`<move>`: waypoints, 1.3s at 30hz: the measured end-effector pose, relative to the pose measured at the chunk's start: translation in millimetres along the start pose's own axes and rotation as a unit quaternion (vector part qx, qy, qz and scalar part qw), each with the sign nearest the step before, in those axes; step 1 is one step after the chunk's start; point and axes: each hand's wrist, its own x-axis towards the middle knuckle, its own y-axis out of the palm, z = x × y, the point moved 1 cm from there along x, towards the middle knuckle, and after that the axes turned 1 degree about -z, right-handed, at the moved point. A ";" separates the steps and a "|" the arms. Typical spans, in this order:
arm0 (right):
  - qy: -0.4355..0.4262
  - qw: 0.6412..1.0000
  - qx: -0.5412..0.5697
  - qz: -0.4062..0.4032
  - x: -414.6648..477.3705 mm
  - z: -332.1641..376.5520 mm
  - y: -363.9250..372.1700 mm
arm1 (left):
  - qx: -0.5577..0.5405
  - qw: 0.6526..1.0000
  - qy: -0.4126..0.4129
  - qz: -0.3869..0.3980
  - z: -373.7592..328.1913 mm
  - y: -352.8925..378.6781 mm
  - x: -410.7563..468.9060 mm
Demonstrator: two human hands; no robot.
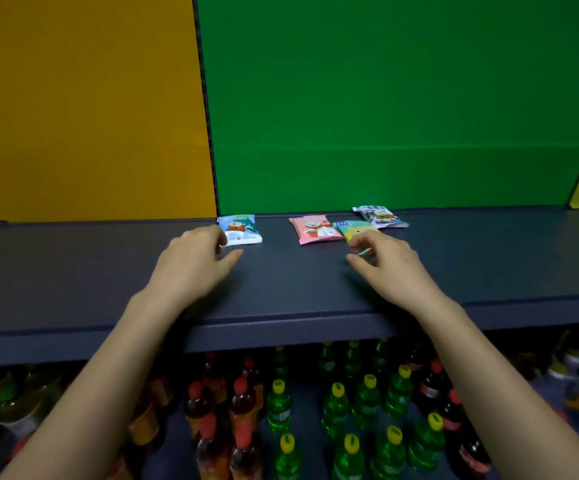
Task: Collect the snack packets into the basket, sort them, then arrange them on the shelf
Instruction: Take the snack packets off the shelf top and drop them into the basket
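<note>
Several snack packets lie on the dark shelf [281, 282] near its back wall. A light blue packet [241, 230] lies at the left, and my left hand [194, 261] touches its left edge with relaxed fingers. A pink packet [312, 229] lies in the middle. A green-yellow packet [354, 229] overlaps the pink one, and my right hand [385, 261] pinches its near edge between thumb and fingers. A white-grey packet [380, 216] sits behind at the right. No basket is in view.
Behind the shelf stand an orange panel [84, 105] and a green panel [385, 98]. Below the shelf, rows of red-capped bottles [243, 403] and yellow-capped green bottles [336, 407] fill the lower level. Jars [11, 403] stand at the lower left.
</note>
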 end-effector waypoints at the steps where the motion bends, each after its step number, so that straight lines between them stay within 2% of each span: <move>1: 0.000 1.000 -0.003 0.015 18.2 1.1 6.9 | 0.028 0.999 -0.009 0.023 3.1 5.5 18.9; 6: 0.019 0.993 -0.076 0.087 90.4 -1.5 36.4 | 0.065 0.992 -0.057 0.092 10.9 33.8 95.5; 10: 0.061 0.988 -0.116 0.085 123.0 -0.7 51.0 | 0.055 0.977 -0.138 0.154 21.1 64.2 131.2; 12: 0.074 0.984 -0.134 0.094 134.0 1.7 56.5 | 0.066 0.972 -0.166 0.150 25.1 77.0 141.6; 15: 0.065 0.972 -0.191 0.118 148.9 1.2 64.2 | -0.003 0.963 -0.243 0.115 23.6 84.9 148.9; 18: 0.058 0.969 -0.197 0.136 157.5 -1.6 68.8 | -0.054 0.956 -0.270 0.102 29.9 88.7 155.5; 21: 0.073 0.972 -0.142 0.175 162.0 -3.0 64.2 | -0.108 0.953 -0.263 0.104 34.1 89.6 158.2; 25: 0.056 0.971 -0.097 0.212 159.1 -1.8 61.8 | -0.152 0.960 -0.229 0.054 33.1 79.9 145.1; 28: 0.033 0.975 -0.025 0.217 145.7 -0.6 60.1 | -0.241 0.945 -0.221 0.015 38.3 68.0 125.9; 30: 0.039 0.973 0.064 0.219 132.8 -1.8 54.9 | -0.285 0.932 -0.223 0.000 37.4 59.3 106.2; 35: 0.046 0.937 0.282 0.202 97.6 -0.8 36.9 | -0.451 0.858 -0.240 -0.051 23.6 25.2 29.7; 39: 0.011 0.884 0.405 0.234 63.2 23.7 31.9 | -0.418 0.831 -0.307 -0.200 24.1 -11.0 -51.5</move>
